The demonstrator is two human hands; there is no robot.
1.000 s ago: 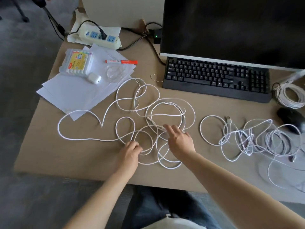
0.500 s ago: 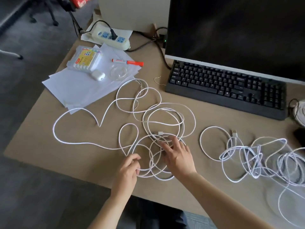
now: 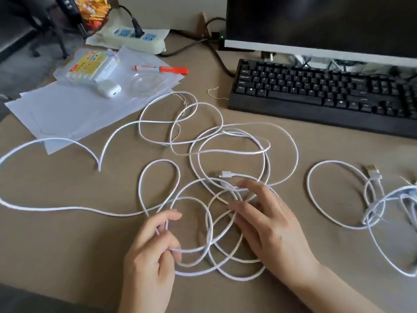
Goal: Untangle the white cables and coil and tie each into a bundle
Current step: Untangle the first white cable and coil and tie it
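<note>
Fingers (image 3: 168,219) of the left hand (image 3: 149,254) are curled around a strand at the near left edge of the tangled white cable (image 3: 203,154), pinching it between thumb and fingertips just above the bench (image 3: 67,245). From that grip one long run of cable sweeps out to the left edge of view, rises into a sharp kink, and loops back toward the middle. Behind that run lies a stack of white papers (image 3: 74,109) carrying a clear box of colored pens (image 3: 92,66), a small white earbud case (image 3: 109,89) and a clear round lid (image 3: 146,83), with an orange marker (image 3: 161,69) at the stack's far edge and a power strip (image 3: 135,39) beyond it. At the middle, the overlapping loops spread flat on the bench, and a white connector (image 3: 225,174) lies inside them. The right hand (image 3: 270,224) rests on the near right part of the tangle, its fingers loosely spread over the strands, fingertips just short of the connector, gripping nothing that can be seen. Behind sit a black keyboard (image 3: 327,93) and a dark monitor (image 3: 316,21). At the far right, well apart from the first tangle, a second white cable (image 3: 338,222) lies in a knotted heap with a USB plug (image 3: 373,171) showing.
</note>
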